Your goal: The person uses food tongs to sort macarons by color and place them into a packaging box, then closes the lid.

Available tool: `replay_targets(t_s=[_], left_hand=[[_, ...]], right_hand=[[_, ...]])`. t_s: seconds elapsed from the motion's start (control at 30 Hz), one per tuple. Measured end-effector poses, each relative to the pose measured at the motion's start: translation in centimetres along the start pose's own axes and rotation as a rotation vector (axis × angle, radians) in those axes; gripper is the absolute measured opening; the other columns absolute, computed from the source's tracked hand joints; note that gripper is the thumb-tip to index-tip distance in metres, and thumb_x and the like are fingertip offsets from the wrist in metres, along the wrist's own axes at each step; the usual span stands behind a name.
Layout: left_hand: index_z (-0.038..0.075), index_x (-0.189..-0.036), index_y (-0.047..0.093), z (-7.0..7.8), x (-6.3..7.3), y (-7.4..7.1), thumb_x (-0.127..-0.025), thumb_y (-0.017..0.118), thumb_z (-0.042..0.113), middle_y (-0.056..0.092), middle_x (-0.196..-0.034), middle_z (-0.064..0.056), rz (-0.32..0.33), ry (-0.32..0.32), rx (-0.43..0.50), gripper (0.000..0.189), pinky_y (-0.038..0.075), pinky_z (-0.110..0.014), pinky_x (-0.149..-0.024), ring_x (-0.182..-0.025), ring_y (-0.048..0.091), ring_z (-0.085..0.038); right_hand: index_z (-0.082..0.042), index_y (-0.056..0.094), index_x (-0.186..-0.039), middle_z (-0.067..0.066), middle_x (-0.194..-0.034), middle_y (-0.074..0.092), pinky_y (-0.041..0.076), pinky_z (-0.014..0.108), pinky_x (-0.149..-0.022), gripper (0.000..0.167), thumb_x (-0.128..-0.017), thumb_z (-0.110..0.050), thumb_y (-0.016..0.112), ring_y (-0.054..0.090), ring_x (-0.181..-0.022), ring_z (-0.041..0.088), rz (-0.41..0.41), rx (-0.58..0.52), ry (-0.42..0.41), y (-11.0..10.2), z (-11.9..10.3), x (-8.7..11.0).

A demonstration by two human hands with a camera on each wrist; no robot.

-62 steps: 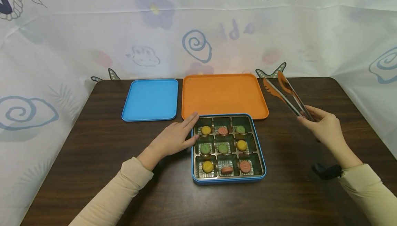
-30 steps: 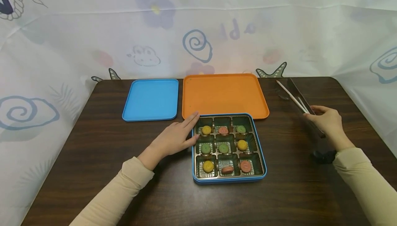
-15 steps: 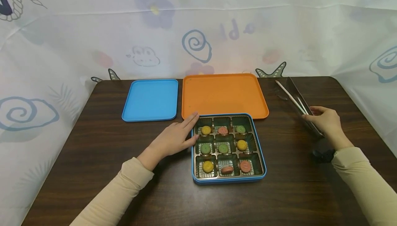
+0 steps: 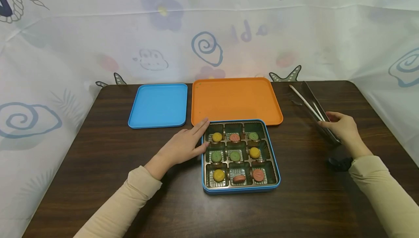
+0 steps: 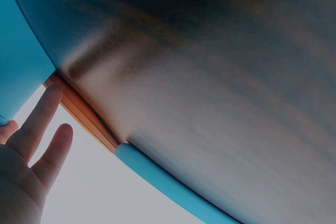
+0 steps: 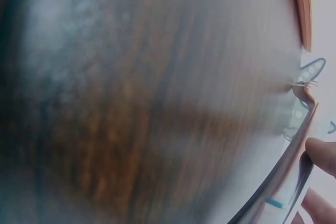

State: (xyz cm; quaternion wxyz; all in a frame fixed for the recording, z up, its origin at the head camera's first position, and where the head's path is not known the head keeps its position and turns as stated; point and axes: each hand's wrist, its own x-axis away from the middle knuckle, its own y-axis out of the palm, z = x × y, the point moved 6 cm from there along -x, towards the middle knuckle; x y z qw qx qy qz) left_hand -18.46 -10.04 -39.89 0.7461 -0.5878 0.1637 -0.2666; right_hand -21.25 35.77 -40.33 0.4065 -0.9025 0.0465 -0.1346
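Note:
My left hand (image 4: 180,147) rests with straight fingers along the left rim of a blue tin (image 4: 242,190). Inside the tin, a gold compartment tray holds several small round macaron-like sweets; a yellow one (image 4: 219,175), a pink one (image 4: 258,174) and a green one (image 4: 234,156) are among them. One pink sweet (image 4: 239,178) lies on edge at the front. My right hand (image 4: 343,129) grips a pair of tongs (image 4: 309,103) at mid-length, low over the table's right side. In the right wrist view, thumb and fingers close around the tongs' metal arms, with a pronged tip beyond.
Behind the tin lies an orange tray (image 4: 235,100), and a smaller blue tray (image 4: 158,105) sits to its left. A black device (image 4: 338,163) is at the right wrist. A printed white cloth (image 4: 209,23) hangs behind the dark wooden table (image 4: 108,158).
Two seconds ago the right hand held the tongs raised with orange tips in the air; they have since come down to the table, tips dark. The left hand and tin have stayed put.

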Motion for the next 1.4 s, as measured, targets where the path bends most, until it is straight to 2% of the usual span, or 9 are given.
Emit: replay_targets(t_s=[0.23,0.33,0.53,0.67,0.8,0.9,1.1,1.27,1.4], left_hand=[[0.014,-0.155,0.013,0.0,0.0,0.1,-0.100,0.035,0.050,0.015,-0.162,-0.002,-0.004,0.003,0.001,0.070,0.036,-0.049,-0.111,-0.134,0.048,-0.022],[0.013,-0.155,0.014,-0.1,-0.1,0.1,-0.100,0.035,0.050,0.016,-0.162,-0.003,-0.001,0.007,-0.002,0.070,0.036,-0.049,-0.111,-0.133,0.048,-0.023],[0.013,-0.155,0.014,-0.1,-0.3,0.0,-0.100,0.035,0.050,0.016,-0.162,-0.003,-0.003,0.005,-0.009,0.070,0.036,-0.049,-0.111,-0.132,0.050,-0.026],[0.013,-0.155,0.013,-0.2,-0.4,0.0,-0.100,0.035,0.051,0.016,-0.162,-0.002,-0.010,0.001,-0.014,0.070,0.035,-0.049,-0.112,-0.132,0.050,-0.025],[0.013,-0.155,0.013,-0.1,-0.5,-0.1,-0.100,0.035,0.051,0.016,-0.162,-0.002,-0.011,0.003,-0.017,0.071,0.035,-0.049,-0.112,-0.131,0.051,-0.026],[0.014,-0.155,0.013,-0.1,-0.5,-0.2,-0.099,0.035,0.051,0.016,-0.162,-0.002,-0.016,0.000,-0.019,0.071,0.035,-0.049,-0.112,-0.131,0.051,-0.026],[0.014,-0.155,0.016,-0.1,-0.7,-0.7,-0.098,0.038,0.053,0.020,-0.161,-0.002,-0.027,0.000,-0.012,0.072,0.035,-0.050,-0.112,-0.133,0.048,-0.027],[0.013,-0.153,0.024,0.1,-1.0,-1.6,-0.098,0.038,0.055,0.025,-0.159,-0.005,-0.035,-0.011,0.022,0.071,0.031,-0.051,-0.114,-0.140,0.038,-0.029],[0.011,-0.152,0.028,0.2,-1.3,-3.0,-0.098,0.041,0.052,0.027,-0.158,-0.010,0.003,-0.033,0.031,0.068,0.027,-0.054,-0.115,-0.143,0.031,-0.034]], right_hand=[[0.007,0.030,-0.146,0.037,-0.142,0.036,0.039,0.058,-0.096,0.072,-0.096,-0.042,0.049,0.036,-0.128,0.052,0.007,-0.040,0.003,0.0,0.1,0.1],[0.007,0.033,-0.145,0.036,-0.141,0.039,0.042,0.049,-0.089,0.070,-0.098,-0.043,0.044,0.039,-0.126,0.049,0.041,-0.058,0.002,-0.2,0.0,0.1],[0.004,0.035,-0.145,0.033,-0.143,0.040,0.040,0.047,-0.092,0.066,-0.100,-0.043,0.035,0.039,-0.127,0.045,0.121,-0.100,0.009,-0.8,-0.4,-0.1],[0.001,0.042,-0.142,0.026,-0.135,0.050,0.040,0.022,-0.080,0.060,-0.099,-0.039,0.038,0.053,-0.101,0.014,0.227,-0.112,0.011,-1.2,-0.6,-0.2],[-0.004,0.047,-0.141,0.008,-0.118,0.057,0.034,0.010,-0.073,0.054,-0.097,-0.035,0.042,0.038,-0.081,-0.012,0.341,-0.158,0.045,-1.6,-0.8,-0.3],[-0.008,0.048,-0.141,0.005,-0.122,0.057,0.035,0.012,-0.077,0.051,-0.097,-0.033,0.042,0.041,-0.086,-0.010,0.401,-0.172,0.070,-1.7,-1.3,-0.5],[-0.012,0.047,-0.142,0.014,-0.139,0.052,0.040,0.024,-0.094,0.049,-0.097,-0.031,0.041,0.049,-0.112,0.013,0.464,-0.195,0.062,-1.9,-2.8,-0.8],[-0.012,0.043,-0.145,0.014,-0.146,0.046,0.038,0.034,-0.107,0.051,-0.098,-0.032,0.040,0.045,-0.129,0.024,0.461,-0.256,0.007,-2.1,-4.8,-0.9],[-0.013,0.039,-0.148,0.014,-0.149,0.042,0.035,0.041,-0.111,0.052,-0.099,-0.033,0.039,0.041,-0.135,0.027,0.458,-0.297,-0.046,-2.4,-6.7,-1.2]])
